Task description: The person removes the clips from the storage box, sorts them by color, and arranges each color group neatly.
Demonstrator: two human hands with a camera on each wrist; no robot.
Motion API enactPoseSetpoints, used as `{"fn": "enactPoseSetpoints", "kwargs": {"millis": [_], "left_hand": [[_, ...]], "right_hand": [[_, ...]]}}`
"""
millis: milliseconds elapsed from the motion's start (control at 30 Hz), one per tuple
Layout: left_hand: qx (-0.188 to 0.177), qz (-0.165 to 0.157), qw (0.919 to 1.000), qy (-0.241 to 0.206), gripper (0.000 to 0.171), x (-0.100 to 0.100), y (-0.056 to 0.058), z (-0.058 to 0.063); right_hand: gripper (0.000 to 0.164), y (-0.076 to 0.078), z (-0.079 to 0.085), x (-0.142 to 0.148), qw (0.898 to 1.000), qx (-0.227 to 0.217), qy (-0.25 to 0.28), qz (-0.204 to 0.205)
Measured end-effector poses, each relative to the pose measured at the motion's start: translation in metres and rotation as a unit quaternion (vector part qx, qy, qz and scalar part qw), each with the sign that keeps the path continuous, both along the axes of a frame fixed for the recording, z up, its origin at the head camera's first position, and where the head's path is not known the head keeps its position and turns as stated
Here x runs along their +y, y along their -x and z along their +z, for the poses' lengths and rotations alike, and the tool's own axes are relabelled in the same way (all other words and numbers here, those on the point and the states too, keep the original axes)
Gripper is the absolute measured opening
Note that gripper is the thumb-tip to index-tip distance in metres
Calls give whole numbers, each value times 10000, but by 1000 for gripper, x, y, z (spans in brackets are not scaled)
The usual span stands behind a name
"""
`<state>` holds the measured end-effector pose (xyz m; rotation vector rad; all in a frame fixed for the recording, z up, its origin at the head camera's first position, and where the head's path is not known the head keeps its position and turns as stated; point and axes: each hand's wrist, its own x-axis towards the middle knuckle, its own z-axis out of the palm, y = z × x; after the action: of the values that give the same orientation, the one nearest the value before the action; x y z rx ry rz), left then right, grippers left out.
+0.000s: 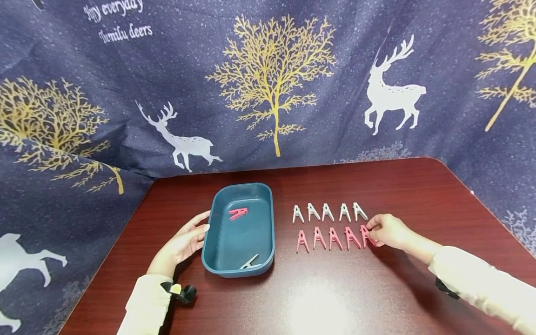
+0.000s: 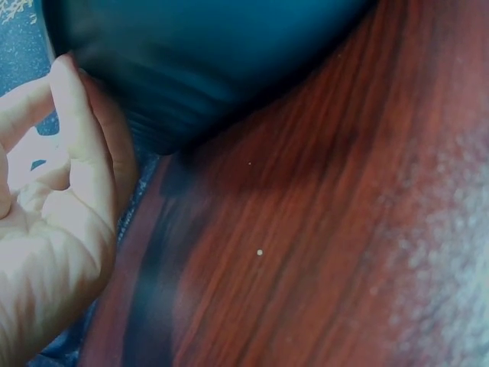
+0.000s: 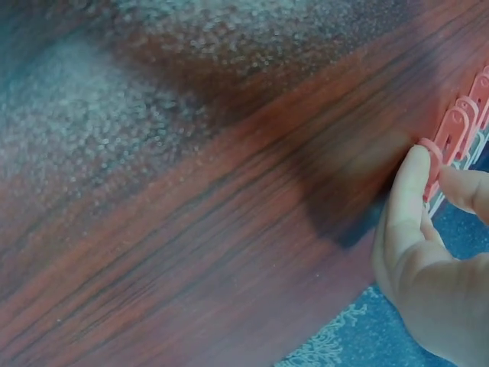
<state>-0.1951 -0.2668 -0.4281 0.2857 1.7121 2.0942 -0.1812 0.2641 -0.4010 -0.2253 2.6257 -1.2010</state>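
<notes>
A blue plastic bin (image 1: 237, 232) stands left of centre on the table, with a red clothespin (image 1: 238, 213) and a white clothespin (image 1: 250, 262) inside. My left hand (image 1: 186, 241) touches the bin's left side, its fingertips right at the wall, as the left wrist view also shows. To the right of the bin are two rows of clothespins, several white ones (image 1: 328, 212) behind and several red ones (image 1: 333, 238) in front. My right hand (image 1: 389, 231) pinches the rightmost red clothespin (image 3: 433, 162) between thumb and fingers, at the end of the front row.
The dark red wooden table (image 1: 234, 307) has rounded far corners. Behind it hangs a blue cloth (image 1: 322, 121) printed with trees and deer. Bright glare lies on the tabletop in front of the rows.
</notes>
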Motion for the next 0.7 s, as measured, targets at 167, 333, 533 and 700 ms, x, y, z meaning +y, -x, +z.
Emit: {"fn": "enactPoseSetpoints", "kwargs": {"millis": [167, 333, 533, 700], "left_hand": [[4, -11, 10000, -49, 44, -1, 1, -1], [27, -26, 10000, -37, 45, -2, 2, -2], [22, -3, 10000, -6, 47, -2, 2, -3], [40, -96, 9999, -59, 48, -2, 1, -2]], "right_hand": [[22, 1, 2, -1, 9999, -8, -146, -7], [24, 4, 12, -4, 9961, 331, -812, 105], [25, 11, 34, -16, 9780, 1101, -1671, 590], [20, 13, 49, -34, 9706, 1341, -1751, 963]]}}
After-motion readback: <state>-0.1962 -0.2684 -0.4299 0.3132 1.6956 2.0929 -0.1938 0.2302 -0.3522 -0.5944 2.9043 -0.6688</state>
